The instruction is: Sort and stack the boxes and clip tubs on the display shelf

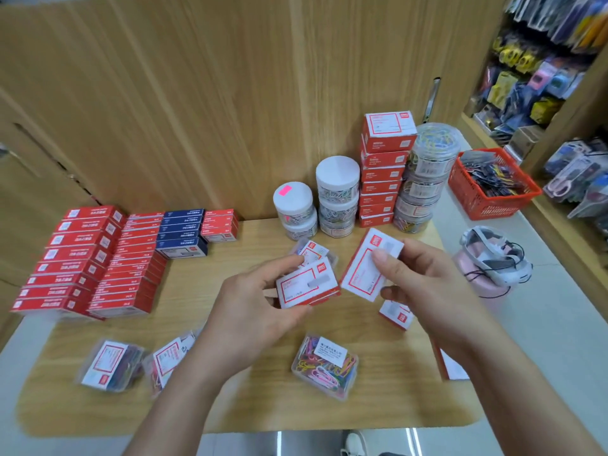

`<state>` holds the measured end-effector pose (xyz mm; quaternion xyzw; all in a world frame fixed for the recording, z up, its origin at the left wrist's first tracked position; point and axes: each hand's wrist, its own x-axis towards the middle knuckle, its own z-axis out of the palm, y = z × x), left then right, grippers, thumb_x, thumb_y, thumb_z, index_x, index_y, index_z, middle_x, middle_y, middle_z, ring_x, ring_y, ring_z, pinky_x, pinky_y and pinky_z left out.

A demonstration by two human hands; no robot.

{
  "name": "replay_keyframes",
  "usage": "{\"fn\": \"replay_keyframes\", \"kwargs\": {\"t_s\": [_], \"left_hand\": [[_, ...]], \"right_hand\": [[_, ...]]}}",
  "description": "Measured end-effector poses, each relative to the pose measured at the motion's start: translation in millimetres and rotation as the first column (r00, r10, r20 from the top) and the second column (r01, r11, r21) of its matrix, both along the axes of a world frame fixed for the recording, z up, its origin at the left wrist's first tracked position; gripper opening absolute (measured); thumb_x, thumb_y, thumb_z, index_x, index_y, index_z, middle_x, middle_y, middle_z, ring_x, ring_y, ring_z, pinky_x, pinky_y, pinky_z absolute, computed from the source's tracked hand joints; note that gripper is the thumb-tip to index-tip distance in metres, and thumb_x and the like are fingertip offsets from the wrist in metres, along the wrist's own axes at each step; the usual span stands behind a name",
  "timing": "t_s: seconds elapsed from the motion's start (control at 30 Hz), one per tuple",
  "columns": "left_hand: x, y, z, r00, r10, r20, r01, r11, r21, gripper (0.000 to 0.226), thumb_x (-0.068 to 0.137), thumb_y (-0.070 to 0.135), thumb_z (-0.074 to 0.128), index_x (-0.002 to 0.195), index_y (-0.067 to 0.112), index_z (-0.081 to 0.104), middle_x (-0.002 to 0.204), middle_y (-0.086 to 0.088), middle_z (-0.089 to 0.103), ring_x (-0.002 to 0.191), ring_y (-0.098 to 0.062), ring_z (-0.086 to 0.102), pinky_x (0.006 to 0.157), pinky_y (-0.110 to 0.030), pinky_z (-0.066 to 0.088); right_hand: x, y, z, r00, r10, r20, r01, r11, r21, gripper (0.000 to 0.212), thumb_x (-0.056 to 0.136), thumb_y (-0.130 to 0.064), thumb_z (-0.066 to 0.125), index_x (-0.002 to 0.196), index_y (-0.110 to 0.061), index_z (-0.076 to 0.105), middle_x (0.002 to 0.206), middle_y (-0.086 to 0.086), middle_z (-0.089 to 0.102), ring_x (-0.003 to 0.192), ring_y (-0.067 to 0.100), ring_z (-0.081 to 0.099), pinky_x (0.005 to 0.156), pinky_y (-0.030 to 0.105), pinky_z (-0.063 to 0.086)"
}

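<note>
My left hand [260, 311] grips a red-and-white box [304, 286] above the wooden shelf top [230, 399]. To its right, my right hand [418, 281] pinches a second red-and-white box [365, 268], tilted. A third such box [396, 315] lies under my right hand. A clear clip case [314, 253] sits behind the left box. More clear cases of coloured clips lie at the front [324, 365], front left [110, 365] and beside my left forearm [167, 358]. At the back stand a stack of red boxes [383, 169] and stacks of round clip tubs [337, 195], [294, 209], [424, 176].
Rows of red and blue staple boxes [98, 261] fill the left of the shelf. A red basket [490, 182] of binder clips stands at the right, with a pink tub and a headset [493, 258] nearer. A wooden wall rises behind. Packaged goods hang at far right.
</note>
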<state>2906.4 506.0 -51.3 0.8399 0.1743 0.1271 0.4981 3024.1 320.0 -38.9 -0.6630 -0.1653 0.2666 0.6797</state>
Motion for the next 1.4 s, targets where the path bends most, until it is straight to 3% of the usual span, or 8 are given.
{"fn": "replay_keyframes", "kwargs": {"t_s": [0.13,0.37,0.5,0.9,1.0,1.07,1.17,1.4], "left_hand": [[-4.8,2.1,8.0,0.999,-0.032,0.024,0.030,0.999,0.043,0.068,0.059,0.014,0.082,0.114,0.047,0.059,0.106,0.017,0.070,0.092,-0.001,0.067,0.079,-0.021,0.055],[-18.8,12.3,24.4,0.994,-0.067,0.082,0.058,0.992,0.109,0.081,0.064,-0.005,0.083,0.109,0.059,0.061,0.101,0.027,0.067,0.085,0.000,0.067,0.077,-0.012,0.051],[-27.1,16.6,32.0,0.983,-0.095,0.158,0.049,0.960,0.276,0.059,0.065,0.004,0.084,0.114,0.032,0.067,0.104,0.019,0.070,0.097,0.001,0.064,0.081,-0.013,0.050],[-91.8,69.7,35.5,0.971,-0.068,0.230,-0.029,0.919,0.394,0.046,0.078,0.013,0.073,0.123,0.015,0.063,0.124,0.006,0.063,0.112,-0.005,0.060,0.088,-0.031,0.053],[-114.8,91.9,32.3,0.973,-0.088,0.211,-0.019,0.889,0.457,0.054,0.076,0.008,0.076,0.126,0.021,0.058,0.127,0.009,0.059,0.113,-0.006,0.059,0.090,-0.030,0.051],[-129.3,106.4,27.4,0.978,-0.065,0.198,-0.051,0.845,0.532,0.057,0.076,0.013,0.075,0.128,0.025,0.054,0.128,0.011,0.055,0.113,-0.007,0.058,0.092,-0.025,0.048],[-147.0,125.8,19.6,0.987,-0.024,0.159,-0.074,0.808,0.584,0.048,0.082,0.028,0.067,0.128,0.025,0.055,0.130,0.009,0.055,0.115,-0.007,0.053,0.098,-0.019,0.041],[-184.7,151.6,-34.5,0.972,0.196,-0.130,-0.127,0.903,0.410,0.080,0.063,0.052,0.074,0.134,0.042,0.039,0.136,0.024,0.042,0.124,0.006,0.034,0.102,-0.013,0.030]], "right_hand": [[-3.4,12.6,6.7,0.973,0.149,-0.178,-0.142,0.988,0.053,0.018,0.096,-0.023,0.048,0.109,-0.015,0.057,0.088,0.007,0.074,0.071,0.025,0.071,0.047,0.029,0.055],[4.2,34.6,11.8,0.983,0.157,0.093,-0.146,0.982,-0.119,0.029,0.088,-0.006,0.066,0.114,-0.015,0.061,0.065,0.001,0.067,0.043,0.011,0.048,0.040,0.016,0.036],[-2.2,59.1,17.7,0.919,0.365,0.151,-0.338,0.924,-0.178,0.024,0.098,-0.006,0.049,0.107,-0.018,0.068,0.067,0.003,0.066,0.044,0.006,0.050,0.041,0.013,0.038],[-46.3,136.9,18.2,0.797,0.569,-0.200,-0.584,0.812,-0.016,0.026,0.098,-0.019,0.045,0.103,-0.014,0.070,0.078,0.017,0.070,0.056,0.025,0.065,0.042,0.024,0.042],[-64.1,161.3,17.7,0.719,0.623,-0.309,-0.632,0.771,0.086,0.046,0.090,-0.046,0.049,0.108,-0.009,0.069,0.090,0.028,0.067,0.060,0.029,0.064,0.042,0.025,0.045],[-76.5,176.2,17.6,0.663,0.705,-0.251,-0.721,0.692,0.041,0.061,0.078,-0.061,0.064,0.116,-0.013,0.066,0.099,0.022,0.067,0.070,0.025,0.064,0.050,0.023,0.049],[-94.3,197.8,17.6,0.636,0.770,-0.058,-0.767,0.621,-0.160,0.045,0.077,-0.034,0.073,0.118,-0.019,0.063,0.110,0.016,0.068,0.083,0.025,0.068,0.065,0.032,0.056],[-112.9,228.9,6.2,0.679,0.612,0.405,-0.415,0.775,-0.476,0.020,0.085,-0.017,0.072,0.101,-0.022,0.064,0.095,-0.006,0.070,0.087,0.009,0.065,0.084,0.035,0.052]]}}
